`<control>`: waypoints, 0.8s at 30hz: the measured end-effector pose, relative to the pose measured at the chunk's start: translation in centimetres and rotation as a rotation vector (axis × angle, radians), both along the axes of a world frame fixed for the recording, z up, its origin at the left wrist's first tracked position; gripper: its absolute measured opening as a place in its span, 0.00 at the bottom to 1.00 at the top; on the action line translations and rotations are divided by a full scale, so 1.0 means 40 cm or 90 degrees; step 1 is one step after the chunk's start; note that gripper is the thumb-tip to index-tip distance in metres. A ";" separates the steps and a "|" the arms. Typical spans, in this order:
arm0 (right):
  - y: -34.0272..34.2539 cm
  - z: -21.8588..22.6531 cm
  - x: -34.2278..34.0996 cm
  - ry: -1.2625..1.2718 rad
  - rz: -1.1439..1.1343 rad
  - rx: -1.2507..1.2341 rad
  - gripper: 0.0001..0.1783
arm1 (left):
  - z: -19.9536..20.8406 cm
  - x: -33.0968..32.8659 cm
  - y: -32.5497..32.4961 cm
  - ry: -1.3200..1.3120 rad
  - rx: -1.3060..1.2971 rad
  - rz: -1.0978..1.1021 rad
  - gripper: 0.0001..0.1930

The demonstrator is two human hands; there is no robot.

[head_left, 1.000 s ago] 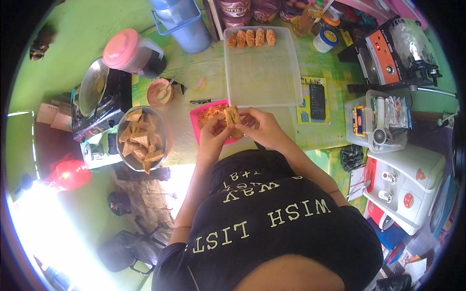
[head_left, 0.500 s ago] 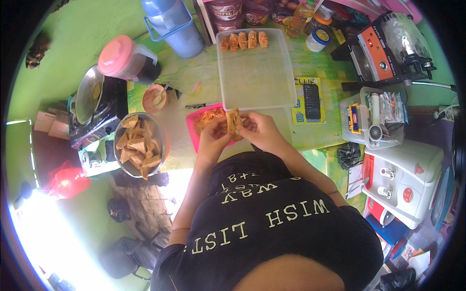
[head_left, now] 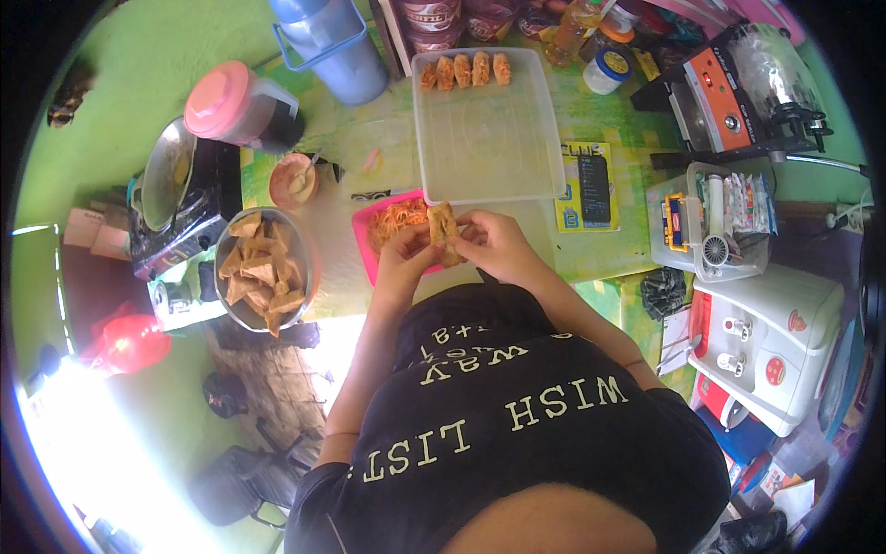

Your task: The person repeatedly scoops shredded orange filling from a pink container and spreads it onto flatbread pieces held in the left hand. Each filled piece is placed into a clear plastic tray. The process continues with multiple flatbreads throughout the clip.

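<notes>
Between my two hands is a brown piece of fried tofu point(head_left: 442, 222), held over the right side of a pink tray point(head_left: 365, 242). My left hand point(head_left: 404, 263) pinches its left side, and my right hand point(head_left: 492, 244) grips its right side with bent fingers. Shredded orange vegetable filling point(head_left: 397, 222) lies in the tray, partly behind my left hand. Beyond my hands, a clear plastic container point(head_left: 487, 138) has several filled tofu pieces point(head_left: 481, 68) in a row along its far end. More triangular tofu pieces point(head_left: 263, 268) fill a round metal bowl point(head_left: 224, 294) at the left.
A small pinkish bowl with a spoon point(head_left: 293, 181) stands beyond the metal bowl. A phone point(head_left: 594, 189) lies on a yellow sheet right of the container. Farther out are a pink-lidded jug point(head_left: 231, 102), a blue flask point(head_left: 337, 55), a cup sealing machine point(head_left: 715, 97) and a plastic bin point(head_left: 711, 226).
My hands keep hold of the tofu in nearly the same place, with only small finger shifts. The whole view has moved slightly.
</notes>
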State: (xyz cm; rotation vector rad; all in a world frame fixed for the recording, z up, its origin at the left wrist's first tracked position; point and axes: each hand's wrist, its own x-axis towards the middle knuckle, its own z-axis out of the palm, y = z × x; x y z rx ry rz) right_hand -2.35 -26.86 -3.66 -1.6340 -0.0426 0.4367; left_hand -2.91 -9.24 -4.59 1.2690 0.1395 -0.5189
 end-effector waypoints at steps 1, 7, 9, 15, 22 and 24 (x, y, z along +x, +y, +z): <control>0.002 -0.004 0.001 0.005 0.003 0.011 0.15 | -0.002 -0.001 0.004 0.010 -0.017 0.002 0.17; 0.017 -0.041 0.015 0.071 0.042 0.047 0.17 | -0.018 -0.010 0.032 0.068 -0.069 0.028 0.16; 0.025 -0.058 0.018 0.089 0.065 0.046 0.18 | -0.009 -0.016 0.043 0.090 -0.089 0.036 0.16; 0.063 -0.039 0.025 -0.237 0.014 -0.099 0.16 | -0.039 -0.034 0.069 0.071 -0.023 0.022 0.17; 0.077 -0.034 0.040 -0.106 0.086 -0.006 0.15 | -0.011 -0.033 0.069 0.023 0.082 0.056 0.17; 0.077 -0.036 0.041 -0.082 0.088 0.001 0.14 | -0.011 -0.031 0.061 -0.028 0.143 0.089 0.16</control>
